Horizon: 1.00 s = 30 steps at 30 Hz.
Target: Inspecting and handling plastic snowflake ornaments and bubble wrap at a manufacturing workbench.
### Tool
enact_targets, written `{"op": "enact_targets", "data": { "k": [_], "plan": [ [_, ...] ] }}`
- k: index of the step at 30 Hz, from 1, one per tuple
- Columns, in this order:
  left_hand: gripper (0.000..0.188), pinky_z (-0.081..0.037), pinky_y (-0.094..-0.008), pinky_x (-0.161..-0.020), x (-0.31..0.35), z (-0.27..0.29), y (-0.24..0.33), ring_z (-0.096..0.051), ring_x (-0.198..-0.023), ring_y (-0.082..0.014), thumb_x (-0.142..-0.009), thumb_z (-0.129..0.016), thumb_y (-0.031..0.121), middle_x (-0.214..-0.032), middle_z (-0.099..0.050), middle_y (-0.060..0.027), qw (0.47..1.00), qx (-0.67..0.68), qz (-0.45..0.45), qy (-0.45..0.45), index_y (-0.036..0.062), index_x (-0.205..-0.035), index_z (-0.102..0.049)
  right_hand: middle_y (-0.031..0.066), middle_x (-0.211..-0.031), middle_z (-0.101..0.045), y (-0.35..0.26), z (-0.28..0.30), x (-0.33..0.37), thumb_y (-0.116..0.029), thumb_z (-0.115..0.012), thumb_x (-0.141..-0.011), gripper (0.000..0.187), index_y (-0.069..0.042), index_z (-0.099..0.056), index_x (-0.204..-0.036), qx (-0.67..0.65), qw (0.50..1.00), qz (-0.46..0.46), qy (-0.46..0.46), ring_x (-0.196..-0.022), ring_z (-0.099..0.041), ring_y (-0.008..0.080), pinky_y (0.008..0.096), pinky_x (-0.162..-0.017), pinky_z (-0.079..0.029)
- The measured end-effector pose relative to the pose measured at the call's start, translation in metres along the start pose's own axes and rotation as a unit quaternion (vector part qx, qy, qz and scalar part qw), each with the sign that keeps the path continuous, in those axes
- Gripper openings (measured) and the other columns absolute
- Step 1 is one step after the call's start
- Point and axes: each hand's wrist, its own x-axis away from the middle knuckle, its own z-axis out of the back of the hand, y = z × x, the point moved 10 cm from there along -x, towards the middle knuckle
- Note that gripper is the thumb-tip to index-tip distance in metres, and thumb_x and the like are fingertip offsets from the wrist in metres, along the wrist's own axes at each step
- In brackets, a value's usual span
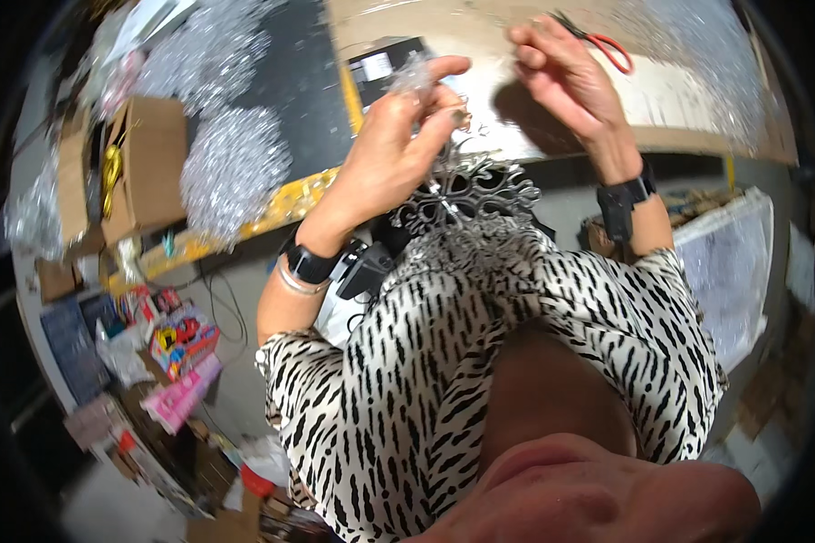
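My left hand [394, 149] is over the table's near edge, its index finger stretched out and its thumb bent in. A crumpled bit of clear plastic [414, 72] shows by its knuckles. Just below the thumb hangs a silver openwork ornament [462, 195] with curled, snowflake-like arms, in front of my chest; its upper end runs up to my left fingers. Raised above the table at the right, my right hand [566, 81] has its fingertips pinched together; whatever is between them is too small to name. Scissors with red handles [611, 52] lie just beyond that hand.
A flat black packet with a white label [385, 68] lies behind my left hand. Bubble wrap [235, 172] and an open cardboard box [149, 167] stand at the left. More clear wrap [715, 63] covers the far right. Packages and boxes [181, 344] crowd the lower left.
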Motion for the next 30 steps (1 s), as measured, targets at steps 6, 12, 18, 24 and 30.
{"op": "enact_targets", "data": {
  "k": [6,12,18,24,30],
  "plan": [
    [0.036,-0.043,-0.0231,-0.08,0.058,0.151,0.019,-0.053,-0.088,-0.0091,-0.09,-0.051,0.014,-0.096,-0.057,-0.0019,0.97,-0.162,0.034,0.179,0.002,-0.124,-0.048,0.0048,-0.092,-0.057,-0.015,-0.01,-0.002,-0.017,-0.051,-0.092,0.029,0.0,-0.051,-0.115,0.047,0.996,-0.007,-0.069,-0.073,-0.049,0.0096,0.0224,-0.068,-0.042],
    [0.036,-0.041,-0.0253,-0.088,0.122,0.318,-0.06,-0.053,-0.102,-0.0151,-0.091,-0.05,0.012,-0.116,-0.056,-0.0081,0.924,-0.205,0.157,0.284,0.0003,-0.125,-0.048,0.0031,-0.083,-0.054,0.02,0.016,0.0,-0.014,-0.05,-0.092,0.023,0.001,-0.052,-0.109,0.002,0.992,-0.116,-0.039,-0.064,-0.047,0.0087,0.0226,-0.062,-0.041],
    [0.038,-0.037,-0.0305,-0.095,0.094,0.267,-0.037,-0.051,-0.111,-0.021,-0.087,-0.053,0.008,-0.12,-0.054,-0.0143,0.838,-0.468,0.076,0.269,-0.0045,-0.123,-0.047,-0.0002,-0.071,-0.052,0.014,0.01,0.008,-0.013,-0.053,-0.09,0.019,0.0,-0.054,-0.104,0.104,0.99,-0.099,0.015,-0.058,-0.049,0.0072,0.0191,-0.054,-0.04],
    [0.035,-0.043,-0.031,-0.09,0.014,0.038,0.018,-0.054,-0.107,-0.0193,-0.087,-0.049,0.004,-0.118,-0.055,-0.0133,0.981,0.183,0.002,0.064,-0.0036,-0.121,-0.048,-0.0001,-0.083,-0.056,0.007,-0.064,0.009,-0.016,-0.061,-0.085,0.02,-0.003,-0.062,-0.101,0.353,0.931,0.02,-0.089,-0.072,-0.053,0.0066,0.0195,-0.063,-0.044],
    [0.029,-0.046,-0.027,-0.085,-0.013,-0.02,-0.003,-0.057,-0.094,-0.0127,-0.088,-0.052,0.005,-0.107,-0.058,-0.0079,0.971,0.235,0.033,-0.024,-0.0041,-0.115,-0.052,0.0024,-0.092,-0.056,0.007,-0.09,0.01,-0.014,-0.064,-0.083,0.023,-0.002,-0.061,-0.102,0.44,0.885,0.084,-0.128,-0.078,-0.055,0.0089,0.0217,-0.067,-0.045]
  ]
}}
